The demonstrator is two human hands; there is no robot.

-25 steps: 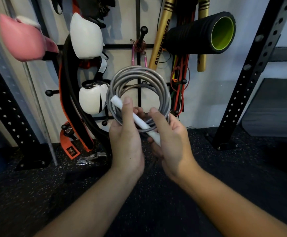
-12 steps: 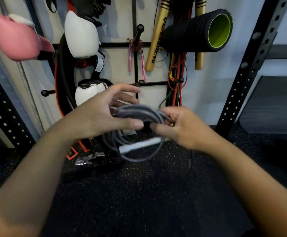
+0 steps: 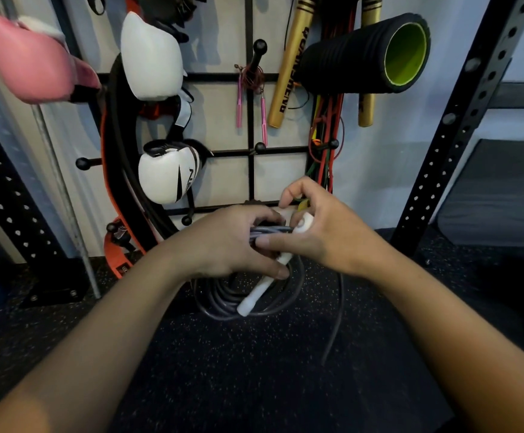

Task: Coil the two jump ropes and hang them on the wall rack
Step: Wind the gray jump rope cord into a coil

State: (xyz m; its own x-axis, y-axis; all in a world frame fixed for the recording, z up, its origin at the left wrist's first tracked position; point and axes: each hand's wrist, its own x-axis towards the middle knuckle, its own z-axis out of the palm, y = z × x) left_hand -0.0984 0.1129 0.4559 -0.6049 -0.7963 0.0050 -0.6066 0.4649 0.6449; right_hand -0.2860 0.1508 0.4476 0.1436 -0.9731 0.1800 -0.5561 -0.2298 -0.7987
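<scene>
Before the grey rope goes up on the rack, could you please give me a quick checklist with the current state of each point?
1. Left hand grips the bundled strands of the grey rope: ok.
2. Right hand holds a white handle: ok.
3. Second white handle secured: not ok, it hangs down across the loops.
4. Whole rope gathered: not ok, a loose strand trails below the right hand.
5. Free peg on the wall rack: ok, nothing hangs on it.
6. Pink-handled rope hung: ok, on the upper peg.
</scene>
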